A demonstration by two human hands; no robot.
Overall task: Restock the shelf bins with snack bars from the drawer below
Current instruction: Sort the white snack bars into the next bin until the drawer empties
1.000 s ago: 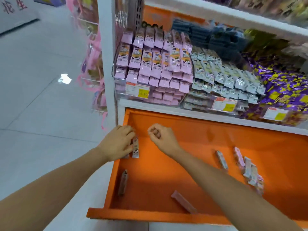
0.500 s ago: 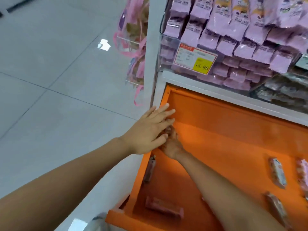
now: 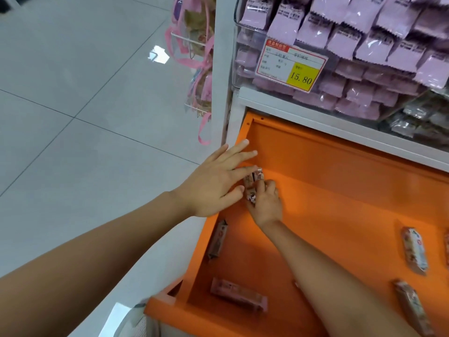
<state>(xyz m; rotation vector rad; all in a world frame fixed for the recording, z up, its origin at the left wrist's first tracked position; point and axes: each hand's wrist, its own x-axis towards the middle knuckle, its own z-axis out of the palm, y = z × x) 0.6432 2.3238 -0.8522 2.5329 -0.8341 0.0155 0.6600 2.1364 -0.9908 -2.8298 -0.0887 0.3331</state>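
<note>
Right hand (image 3: 266,203) reaches low into the orange drawer (image 3: 340,203), forearm stretched out, fingers curled onto a small bunch of snack bars (image 3: 252,184). Left hand (image 3: 215,182) sits just beside it, flat, fingers straight and spread, its fingertips overlapping the bunch, so I can't count those bars. Loose bars (image 3: 239,294) lie nearer me than both hands; the pink-packed shelf bin (image 3: 243,81) is beyond them.

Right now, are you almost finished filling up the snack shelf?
Probably close. Done: the clear bin above looks piled full of pink packets. In hand: the right hand pinches snack bars at the back corner of the orange drawer, with the left hand flat beside them. Left: at least four loose bars lie in the drawer, not yet shelved.
</note>
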